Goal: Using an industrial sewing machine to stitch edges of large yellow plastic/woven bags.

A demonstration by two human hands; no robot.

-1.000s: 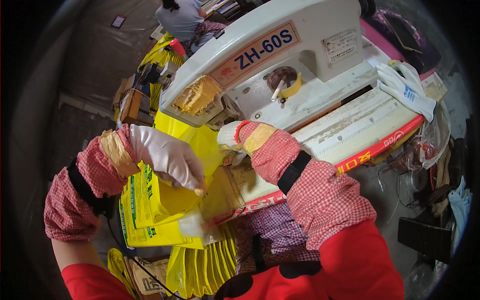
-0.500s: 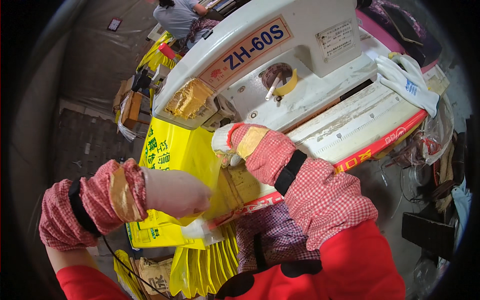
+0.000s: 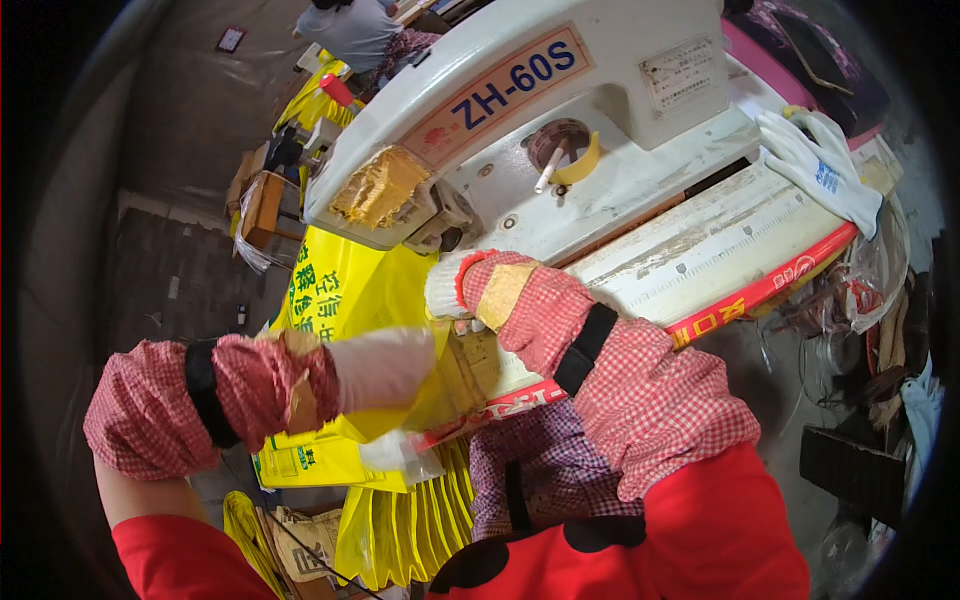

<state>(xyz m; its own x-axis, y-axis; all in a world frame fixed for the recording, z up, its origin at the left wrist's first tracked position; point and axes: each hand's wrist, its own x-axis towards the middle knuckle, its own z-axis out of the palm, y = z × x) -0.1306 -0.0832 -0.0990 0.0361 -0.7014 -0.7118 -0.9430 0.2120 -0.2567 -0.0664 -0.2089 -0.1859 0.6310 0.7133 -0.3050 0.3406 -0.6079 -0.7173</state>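
1. Around us is a dim workroom, with a grey wall [image 3: 165, 120] and a dark floor [image 3: 165, 265] at the far left.
2. Our left hand [image 3: 385, 368], in a white glove below a red checked sleeve [image 3: 265, 388], reaches rightward across a yellow bag [image 3: 385, 290]. Its fingers are blurred and hard to make out, so we cannot tell how far they are closed or whether they have hold of the bag.
3. The bag, with green print, spreads behind and below that hand, its upper part under the head of a big white machine [image 3: 470, 75].
4. Behind the machine, near the top, we see a co-worker [image 3: 350, 38] in a grey top.
5. Lower down, folded yellow plastic [image 3: 410, 525] hangs in long pleats beside a purple checked cloth [image 3: 545, 455].
6. Our right hand [image 3: 452, 288], in a white glove with a red cuff, is beside the bag's right side, just below the machine's head. Its fingers are mostly hidden, so we cannot tell its grip.
7. A roll of tape [image 3: 590, 160] rests against the machine, with a white stick [image 3: 548, 172] at its opening.
8. Farther right, a spare white glove [image 3: 822, 175] lies across the end of the table [image 3: 715, 245].
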